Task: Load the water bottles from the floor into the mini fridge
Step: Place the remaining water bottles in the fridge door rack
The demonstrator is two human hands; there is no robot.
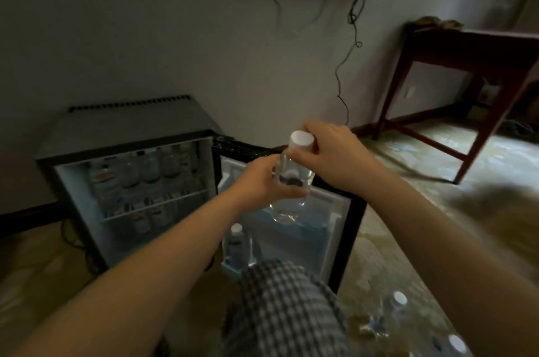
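Bottle [293,178] held roughly upright in mid-air above the open door [338,210] of the fridge [131,129]. Left hand [259,184] fingers wrap its body; right hand [329,152] fingers grip the white cap [302,139]. Fridge shelves carry rows of bottles; a door bottle [236,243] stands in the rack. Floor bottles [396,304] stand at lower right.
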